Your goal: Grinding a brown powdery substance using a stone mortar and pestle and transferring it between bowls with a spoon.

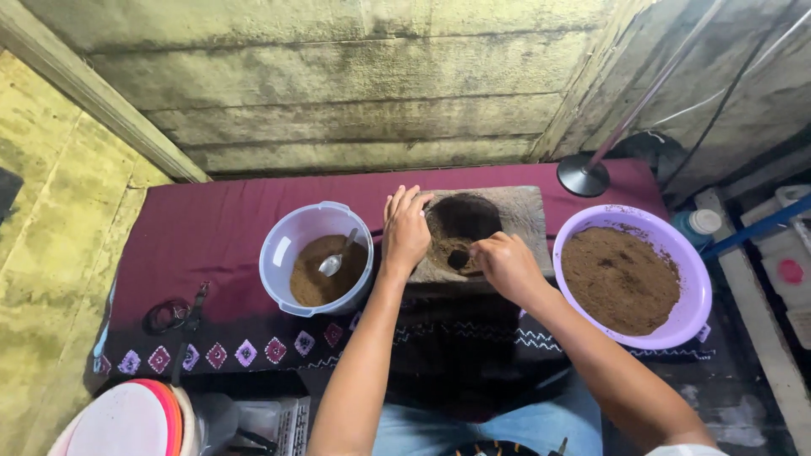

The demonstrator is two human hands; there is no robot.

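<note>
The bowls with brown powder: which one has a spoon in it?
The smaller pale bowl, left of the left hand, has a metal spoon. The bigger purple bowl has none.

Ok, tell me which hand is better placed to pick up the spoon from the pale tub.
Left. The left hand rests on the stone block right beside the tub holding the spoon; the right hand is farther off, fingers in the block's hollow.

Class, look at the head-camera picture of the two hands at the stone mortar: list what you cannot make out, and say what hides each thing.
1. Head view: what the right hand pinches in the stone mortar; its fingers cover it.
2. The mortar's left rim, under the left hand.
3. The spoon bowl's contents in the lidless tub; too small.
4. The stacked plates; cut off by the bottom edge.
5. The stand base's pole top; cut off by the upper edge.
</note>
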